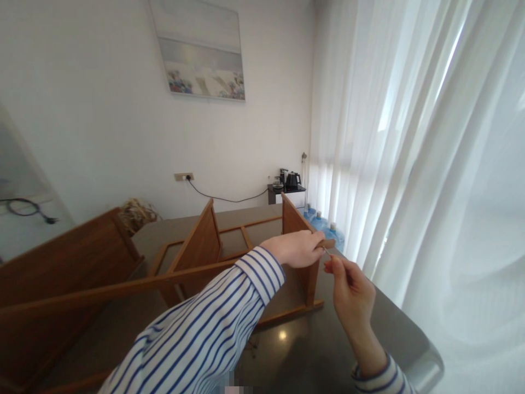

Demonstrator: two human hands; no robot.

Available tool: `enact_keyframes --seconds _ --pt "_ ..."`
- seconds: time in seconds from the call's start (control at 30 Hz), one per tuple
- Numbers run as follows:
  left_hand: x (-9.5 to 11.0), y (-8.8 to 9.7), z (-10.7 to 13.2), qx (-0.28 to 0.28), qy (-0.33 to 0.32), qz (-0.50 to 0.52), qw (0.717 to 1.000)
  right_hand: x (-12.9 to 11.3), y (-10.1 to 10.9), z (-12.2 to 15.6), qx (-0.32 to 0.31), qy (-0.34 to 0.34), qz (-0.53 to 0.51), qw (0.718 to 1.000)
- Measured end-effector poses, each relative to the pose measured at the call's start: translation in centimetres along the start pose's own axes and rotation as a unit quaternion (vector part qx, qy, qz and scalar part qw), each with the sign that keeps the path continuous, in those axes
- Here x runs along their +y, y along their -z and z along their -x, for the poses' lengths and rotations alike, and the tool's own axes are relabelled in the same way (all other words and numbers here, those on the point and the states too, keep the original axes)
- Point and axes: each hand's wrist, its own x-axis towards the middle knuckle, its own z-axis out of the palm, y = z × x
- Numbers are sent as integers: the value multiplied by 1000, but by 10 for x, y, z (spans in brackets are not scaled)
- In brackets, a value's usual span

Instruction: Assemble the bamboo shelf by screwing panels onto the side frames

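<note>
A brown wooden shelf frame [135, 287] lies on its side on the dark glossy table [295, 342]. My left hand [297, 249] reaches across and is closed around the right end of its near top rail [329, 243], beside an upright panel [293, 218]. My right hand [353, 290] is just to the right, thumb and fingers pinched on a thin metal rod that looks like a hex key [326, 250]. The rod points at the rail's end, close to my left fingertips. Whether its tip sits in a screw is too small to tell.
Another upright panel [197, 238] stands mid-frame, and a wide one [69, 257] leans at the left. Dried plant stems [137, 213] lie behind. A small cabinet with a black kettle [293, 179] and blue water bottles [334, 235] stand beyond the table, near white curtains [410, 137].
</note>
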Motion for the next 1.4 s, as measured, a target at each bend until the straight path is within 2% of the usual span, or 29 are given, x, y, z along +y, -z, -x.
enact_keyframes --seconds 0.7,1.13,1.3,1.4 --pt "0 1 1 -6 -7 13 1000 -4 3 2 28 15 68 997" --pt "0 3 1 -13 -4 20 1000 -9 3 -1 43 92 140 985" --pt "-2 3 -1 -16 3 15 1000 -19 15 -1 96 132 178 970" --pt "-4 2 -3 -12 8 17 1000 -27 28 -6 128 128 184 966"
